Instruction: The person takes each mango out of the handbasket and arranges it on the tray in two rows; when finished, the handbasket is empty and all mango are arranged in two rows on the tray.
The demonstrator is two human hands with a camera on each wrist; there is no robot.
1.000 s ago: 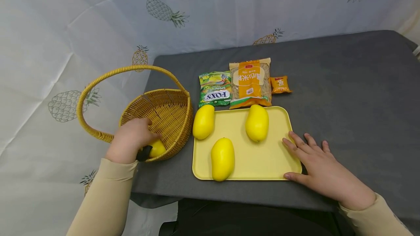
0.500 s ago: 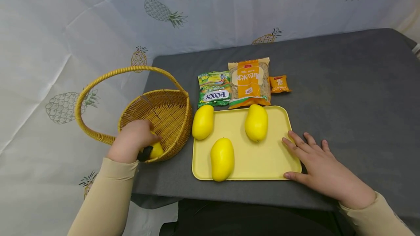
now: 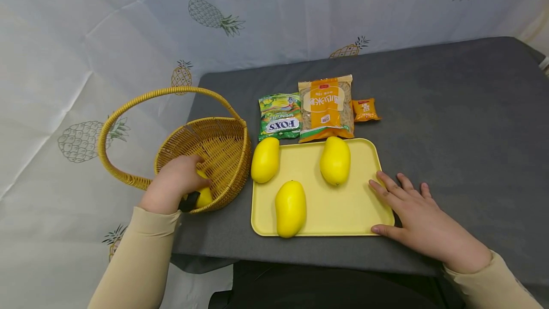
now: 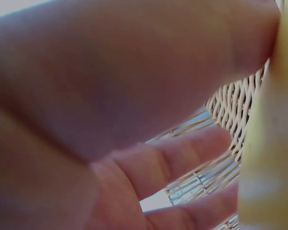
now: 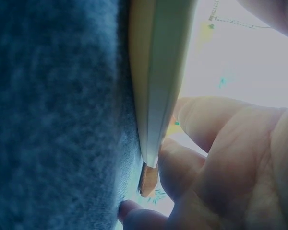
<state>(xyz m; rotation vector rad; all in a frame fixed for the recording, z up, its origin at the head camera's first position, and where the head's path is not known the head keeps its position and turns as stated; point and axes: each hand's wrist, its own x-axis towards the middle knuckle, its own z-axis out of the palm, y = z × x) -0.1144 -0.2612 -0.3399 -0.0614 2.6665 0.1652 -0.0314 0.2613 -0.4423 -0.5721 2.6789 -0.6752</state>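
Observation:
My left hand (image 3: 177,178) reaches down into a yellow wicker basket (image 3: 233,175) at the left. Its thumb and fingers are around a yellow mango (image 3: 205,198), partly hidden under the hand; the left wrist view shows this mango (image 4: 271,143) close up at the right. My right hand (image 3: 413,218) lies with spread fingers at the right rim of a pale yellow tray (image 3: 356,213), touching it. Three more mangoes are on the tray: one at the left rim (image 3: 265,160), one near the front (image 3: 290,209), one toward the back (image 3: 335,161).
Behind the tray lie a green FOX'S candy bag (image 3: 280,116), a larger orange-and-clear snack bag (image 3: 326,108) and a small orange packet (image 3: 365,110). The basket's tall handle (image 3: 171,90) arches to the left. A grey cloth covers the table (image 3: 463,132).
Inside the basket, my left hand's fingers have shifted slightly around the mango, and a bit of yellow now shows between them. My right hand and the tray stay put.

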